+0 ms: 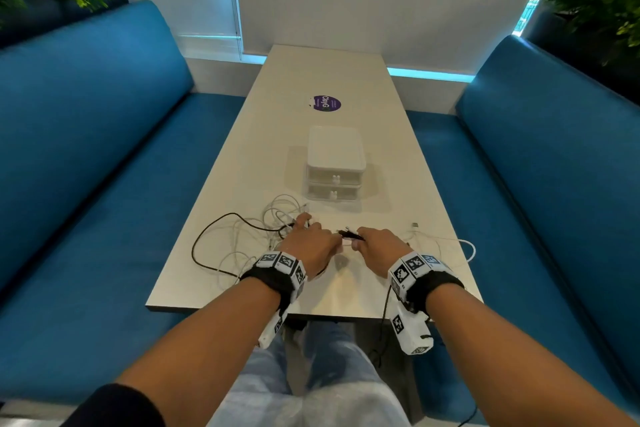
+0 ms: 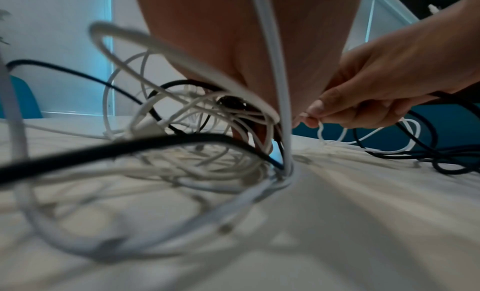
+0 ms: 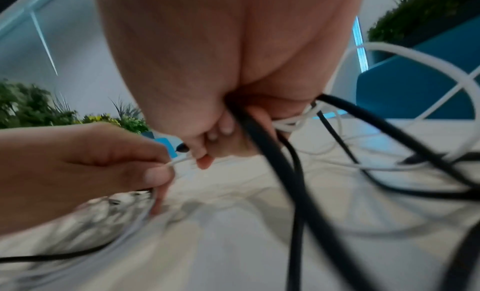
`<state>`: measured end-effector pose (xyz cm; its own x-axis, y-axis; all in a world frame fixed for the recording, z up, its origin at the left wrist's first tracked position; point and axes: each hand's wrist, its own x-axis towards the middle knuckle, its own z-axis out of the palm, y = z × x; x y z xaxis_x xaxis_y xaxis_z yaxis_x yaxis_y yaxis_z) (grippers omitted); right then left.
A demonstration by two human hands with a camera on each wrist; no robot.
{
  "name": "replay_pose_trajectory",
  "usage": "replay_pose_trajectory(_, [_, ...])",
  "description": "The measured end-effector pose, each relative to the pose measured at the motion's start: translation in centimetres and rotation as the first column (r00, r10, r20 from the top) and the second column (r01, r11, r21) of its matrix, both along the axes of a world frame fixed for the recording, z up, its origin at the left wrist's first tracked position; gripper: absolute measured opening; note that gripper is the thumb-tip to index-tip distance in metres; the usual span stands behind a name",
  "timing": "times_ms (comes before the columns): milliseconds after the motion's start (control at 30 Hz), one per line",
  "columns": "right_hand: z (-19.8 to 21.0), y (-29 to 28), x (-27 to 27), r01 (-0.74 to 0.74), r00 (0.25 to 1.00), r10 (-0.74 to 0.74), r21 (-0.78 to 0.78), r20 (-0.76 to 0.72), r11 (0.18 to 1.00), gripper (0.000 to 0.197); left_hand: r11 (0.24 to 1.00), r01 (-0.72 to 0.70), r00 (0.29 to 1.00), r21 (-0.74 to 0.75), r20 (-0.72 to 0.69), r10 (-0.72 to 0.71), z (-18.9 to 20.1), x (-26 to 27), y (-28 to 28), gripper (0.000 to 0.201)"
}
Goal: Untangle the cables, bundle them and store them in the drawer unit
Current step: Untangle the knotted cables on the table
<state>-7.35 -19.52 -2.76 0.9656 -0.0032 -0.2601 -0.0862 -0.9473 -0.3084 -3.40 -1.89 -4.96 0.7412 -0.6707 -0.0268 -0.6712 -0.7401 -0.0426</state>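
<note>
A tangle of white and black cables [image 1: 249, 236] lies on the white table [image 1: 391, 163], left of my hands. My left hand [image 1: 330, 242] pinches a thin white cable [image 3: 179, 161] between thumb and forefinger. Right beside it, my right hand [image 1: 358, 245] has its fingers curled round a black cable [image 3: 255, 135], whose plug end [image 1: 350, 234] sticks out between the hands; it also pinches the same white cable [image 2: 320, 127]. More white cable [image 1: 464, 246] trails off to the right. The white drawer unit [image 1: 335, 163] stands just behind, with both drawers closed.
A purple round sticker [image 1: 325, 103] lies on the table's far half. Blue benches [image 1: 104, 166] [image 1: 540, 191] flank the table on both sides. Plants [image 1: 595, 0] stand behind the backrests. The table's near edge [image 1: 311, 314] runs close under my wrists.
</note>
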Motion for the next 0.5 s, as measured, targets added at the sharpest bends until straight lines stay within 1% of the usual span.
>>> replay_pose_trajectory(100, [0.4,-2.6,-0.3,0.069,0.998,-0.069,-0.158,0.005,0.985,0.020,0.999,-0.032,0.999,0.017,0.004,0.032,0.0,0.4,1.0,0.028])
replay_pose_trajectory(200, [0.4,-4.3,-1.1,0.125,0.992,-0.128,-0.231,0.002,0.965,0.023,0.997,-0.023,1.000,0.070,0.021,0.021,0.2,0.4,1.4,0.029])
replay_pose_trajectory(267, [0.6,-3.8,-1.5,0.146,0.989,-0.144,-0.217,0.029,0.965,0.025,0.995,-0.017,1.000,0.103,0.025,0.015,0.3,0.2,0.8,0.028])
replay_pose_trajectory(333, [1.0,-2.8,-1.7,0.163,0.984,-0.147,-0.178,0.098,0.970,0.026,0.994,-0.014,0.999,0.107,0.030,0.011,0.4,0.1,0.2,0.027])
replay_pose_trajectory(433, [1.6,-1.1,-1.4,0.127,0.974,-0.101,-0.120,0.200,0.985,0.025,0.995,-0.014,0.999,0.098,0.049,0.009,0.4,0.1,-0.3,0.024])
replay_pose_trajectory(500, [1.7,0.2,-0.9,0.085,0.974,-0.069,-0.066,0.218,0.994,0.024,0.995,-0.015,0.999,0.097,0.052,0.010,0.4,0.2,-0.4,0.021])
